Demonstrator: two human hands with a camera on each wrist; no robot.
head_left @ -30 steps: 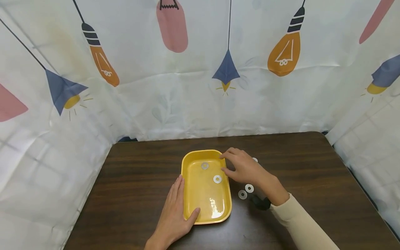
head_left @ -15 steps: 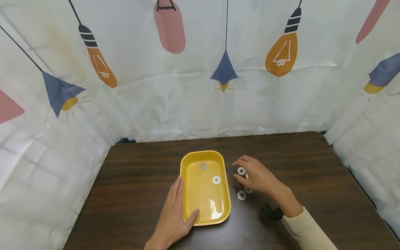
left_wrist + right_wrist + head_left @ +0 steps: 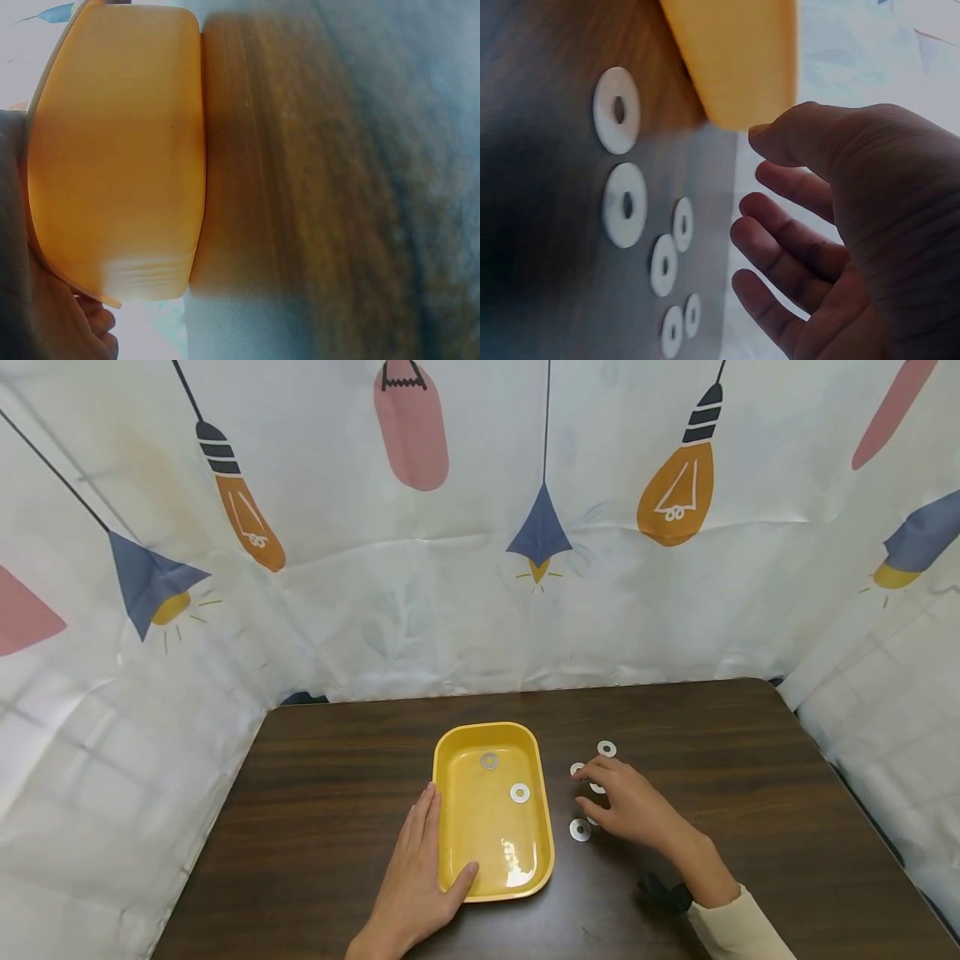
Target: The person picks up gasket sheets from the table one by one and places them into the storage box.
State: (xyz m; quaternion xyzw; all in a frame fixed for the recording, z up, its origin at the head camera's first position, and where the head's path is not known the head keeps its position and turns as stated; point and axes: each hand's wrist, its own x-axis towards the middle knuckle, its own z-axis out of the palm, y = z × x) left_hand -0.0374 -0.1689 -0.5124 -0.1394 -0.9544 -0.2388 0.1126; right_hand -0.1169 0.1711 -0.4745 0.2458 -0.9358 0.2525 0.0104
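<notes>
- The yellow tray (image 3: 483,827) on the tabletop (image 3: 337,785) is touched by the left hand (image 3: 420,881), fingers straight
- Washers (image 3: 613,205) (two more in the tray) are spread near the right hand (image 3: 632,806), fingers parted

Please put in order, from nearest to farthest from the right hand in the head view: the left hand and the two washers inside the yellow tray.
1. Right washer, in the right half of the tray.
2. Far washer, near the tray's far end.
3. Left hand, against the tray's left side.
</notes>
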